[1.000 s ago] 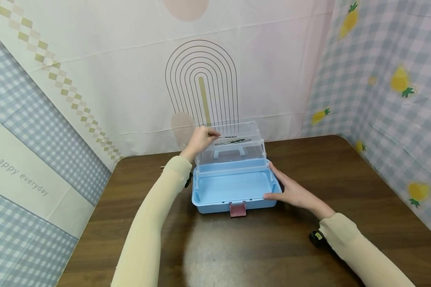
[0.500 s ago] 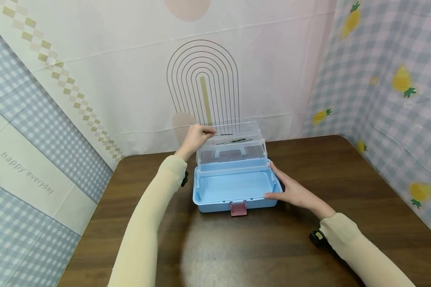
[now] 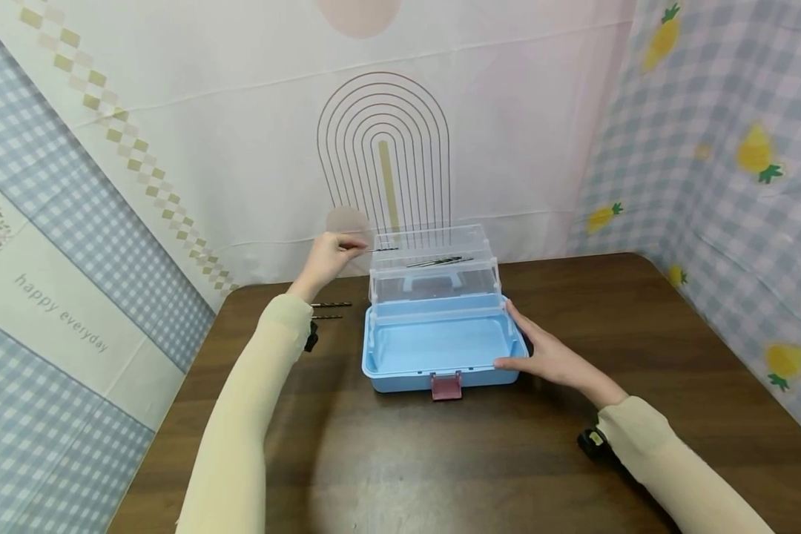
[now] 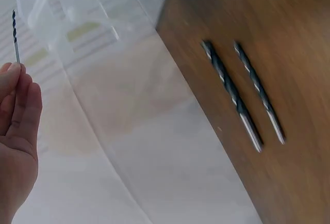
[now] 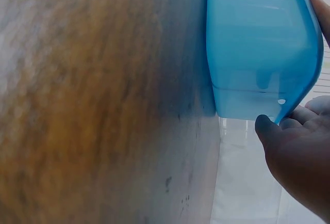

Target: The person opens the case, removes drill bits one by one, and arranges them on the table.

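Observation:
My left hand (image 3: 332, 259) pinches a thin drill bit (image 4: 15, 33) by its plain shank, fluted end pointing out. In the head view the bit is raised at the left side of the clear upper tray (image 3: 480, 245). Several drill bits (image 3: 437, 262) lie inside the clear trays of the opened light-blue toolbox (image 3: 440, 382). My right hand (image 3: 554, 360) grips the toolbox's right end, its thumb at the front corner and fingers along the side rim. In the left wrist view, a thicker drill bit (image 4: 227, 90) and a thinner drill bit (image 4: 260, 92) lie side by side on the table.
The blue bottom compartment (image 3: 447, 345) has a pink latch (image 3: 446, 387) hanging open at its front. Beneath it is a dark wooden table (image 3: 427, 460), backed by a printed cloth (image 3: 521, 133) close behind the toolbox.
My left hand has moved left from over the clear trays, carrying the drill bit out with it. The two bits on the table have come into sight. My right hand has stayed put.

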The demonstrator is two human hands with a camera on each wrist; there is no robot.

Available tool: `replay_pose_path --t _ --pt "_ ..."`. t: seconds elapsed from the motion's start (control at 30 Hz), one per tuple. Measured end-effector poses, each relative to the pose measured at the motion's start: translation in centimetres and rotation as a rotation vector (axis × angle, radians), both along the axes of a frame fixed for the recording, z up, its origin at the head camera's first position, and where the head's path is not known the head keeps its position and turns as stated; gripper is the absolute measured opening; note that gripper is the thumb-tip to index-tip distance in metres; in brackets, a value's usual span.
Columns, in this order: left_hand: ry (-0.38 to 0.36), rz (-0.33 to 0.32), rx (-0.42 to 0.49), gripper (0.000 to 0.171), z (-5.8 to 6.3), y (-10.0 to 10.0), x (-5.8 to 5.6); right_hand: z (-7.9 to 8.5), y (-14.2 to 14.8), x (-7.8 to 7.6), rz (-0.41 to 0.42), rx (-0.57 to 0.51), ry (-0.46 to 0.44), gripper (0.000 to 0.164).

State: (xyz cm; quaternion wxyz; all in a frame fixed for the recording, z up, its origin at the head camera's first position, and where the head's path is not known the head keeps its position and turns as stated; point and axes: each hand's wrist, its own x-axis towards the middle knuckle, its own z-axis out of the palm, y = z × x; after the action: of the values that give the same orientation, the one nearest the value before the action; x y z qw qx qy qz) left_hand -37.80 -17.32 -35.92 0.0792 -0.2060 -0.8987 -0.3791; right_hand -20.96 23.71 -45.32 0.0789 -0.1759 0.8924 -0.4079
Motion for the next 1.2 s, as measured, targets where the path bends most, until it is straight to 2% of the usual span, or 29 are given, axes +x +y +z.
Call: replay_pose_path --t 0.2,0.53,0.77,1.2 --pt "-0.016 0.038 0.0 0.02 -0.2 -3.4 0.7 0.0 0.0 0.0 -0.01 0.018 -0.007 0.112" --pt "-0.111 0.066 0.029 0.023 -0.7 -8.3 2.3 0.1 0.0 -0.1 -0.012 0.025 -0.011 0.113" --pt "-0.142 0.081 -0.026 0.024 -2.3 -10.4 3.4 0.0 0.0 -0.1 -0.009 0.021 -0.014 0.112" --pt "-0.211 0.101 -0.077 0.024 -5.7 -11.9 4.6 0.2 0.0 -0.1 -0.01 0.016 -0.021 0.112"
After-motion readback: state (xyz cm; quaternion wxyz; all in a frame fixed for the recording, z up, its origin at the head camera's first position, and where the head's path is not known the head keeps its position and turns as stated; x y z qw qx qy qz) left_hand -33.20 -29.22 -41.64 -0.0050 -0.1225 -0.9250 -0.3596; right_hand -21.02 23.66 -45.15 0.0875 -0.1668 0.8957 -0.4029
